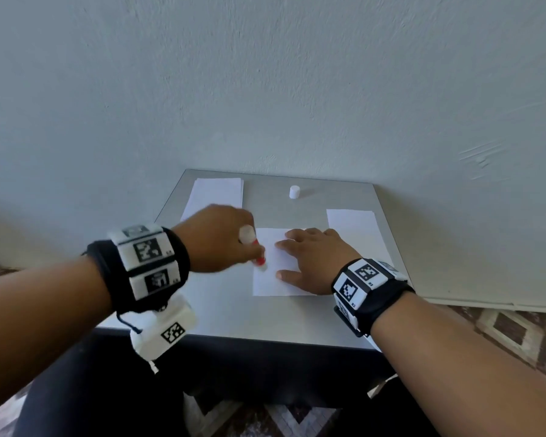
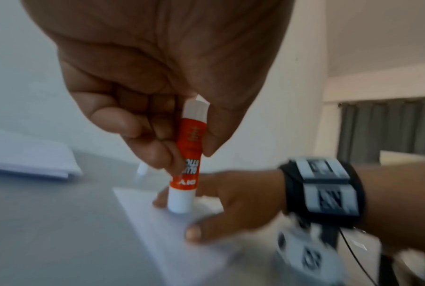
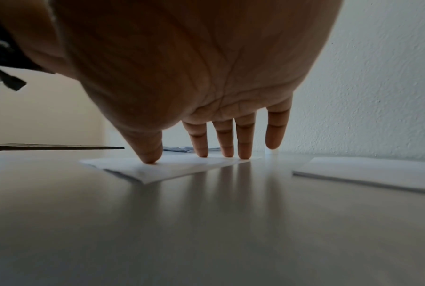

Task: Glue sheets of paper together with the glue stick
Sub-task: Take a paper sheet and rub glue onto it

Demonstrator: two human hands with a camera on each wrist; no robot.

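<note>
The left hand holds the glue stick near upright, its fingers and thumb pinching the red-labelled barrel on opposite sides. The white lower end of the stick meets the centre sheet of paper close to that sheet's left edge. In the head view the stick is blurred, so the exact contact point is read from the left wrist view.

The right hand lies flat on the right part of the same sheet. Its fingers are straight and slightly spread; the thumb and three fingertips press on the paper, while the little finger is lifted off the surface.

The centre sheet lies flat on the grey counter, towards its near half.

A white cap stands upright near the far edge of the counter, well apart from both hands. A stack of white paper lies at the far left corner, partly covered in the head view by the left hand. A second stack of white paper lies on the right side, just beside the right hand.

Both wrists carry black bands with black-and-white marker blocks.
</note>
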